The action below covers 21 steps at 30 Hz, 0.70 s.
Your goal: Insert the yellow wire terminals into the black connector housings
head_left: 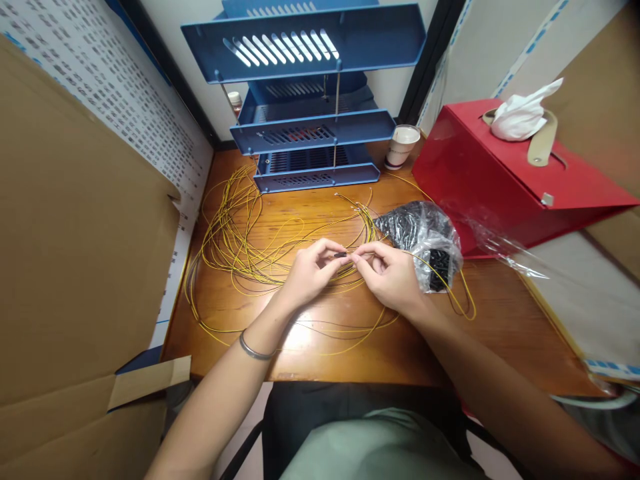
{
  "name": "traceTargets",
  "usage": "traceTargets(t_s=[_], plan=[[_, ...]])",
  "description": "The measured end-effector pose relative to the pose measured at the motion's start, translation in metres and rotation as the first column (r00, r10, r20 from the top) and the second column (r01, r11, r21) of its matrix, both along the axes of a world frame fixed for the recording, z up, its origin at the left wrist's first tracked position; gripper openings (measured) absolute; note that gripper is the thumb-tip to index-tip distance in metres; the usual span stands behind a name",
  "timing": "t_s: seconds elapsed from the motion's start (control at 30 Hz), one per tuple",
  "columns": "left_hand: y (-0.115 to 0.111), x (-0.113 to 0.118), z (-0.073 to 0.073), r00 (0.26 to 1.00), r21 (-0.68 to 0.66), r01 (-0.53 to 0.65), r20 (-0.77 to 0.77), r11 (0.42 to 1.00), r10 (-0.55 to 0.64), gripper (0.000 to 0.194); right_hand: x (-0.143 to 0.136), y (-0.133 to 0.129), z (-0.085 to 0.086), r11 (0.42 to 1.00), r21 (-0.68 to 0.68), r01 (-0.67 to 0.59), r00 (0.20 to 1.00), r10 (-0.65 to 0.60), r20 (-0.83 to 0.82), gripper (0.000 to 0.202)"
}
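A small black piece (pixel 341 255) sits above the wooden desk (pixel 320 369), pinched in the left hand's (pixel 313 268) fingertips. The right hand (pixel 389 272), thumb and forefinger closed together just beside it, grips a yellow wire (pixel 473 317). Loose wires (pixel 220 230), a plastic bag (pixel 417 227) and blue trays (pixel 370 40) surround them.

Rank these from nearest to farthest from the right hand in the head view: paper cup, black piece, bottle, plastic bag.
From the right hand:
1. Black piece, just left, at the left hand.
2. Plastic bag, just to the right.
3. Paper cup, farther back, beside the blue trays.
4. Bottle, back left, partly hidden.
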<state>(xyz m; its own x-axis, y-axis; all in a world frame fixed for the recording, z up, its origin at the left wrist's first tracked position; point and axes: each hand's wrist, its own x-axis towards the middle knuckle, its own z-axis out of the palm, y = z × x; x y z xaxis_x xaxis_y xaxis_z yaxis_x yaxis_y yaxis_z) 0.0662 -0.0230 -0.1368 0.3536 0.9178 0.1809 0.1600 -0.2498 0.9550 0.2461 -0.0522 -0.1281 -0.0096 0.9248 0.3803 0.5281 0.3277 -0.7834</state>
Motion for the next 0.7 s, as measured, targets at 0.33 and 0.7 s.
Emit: traceTargets(t_s=[0.33,0.7], plan=[[0.0005,0.0004,-0.0006,1.0,-0.002,0.015,-0.002,1.0,-0.015,0.02,-0.0001,0.0001,0.0017,1.0,-0.006,-0.001,1.0,0.001,-0.003,0.013],[0.0004,-0.0001,-0.0004,1.0,0.0,0.015,-0.02,1.0,-0.015,0.02,-0.0007,0.0001,0.0014,1.0,-0.028,-0.011,1.0,0.011,0.003,0.014]])
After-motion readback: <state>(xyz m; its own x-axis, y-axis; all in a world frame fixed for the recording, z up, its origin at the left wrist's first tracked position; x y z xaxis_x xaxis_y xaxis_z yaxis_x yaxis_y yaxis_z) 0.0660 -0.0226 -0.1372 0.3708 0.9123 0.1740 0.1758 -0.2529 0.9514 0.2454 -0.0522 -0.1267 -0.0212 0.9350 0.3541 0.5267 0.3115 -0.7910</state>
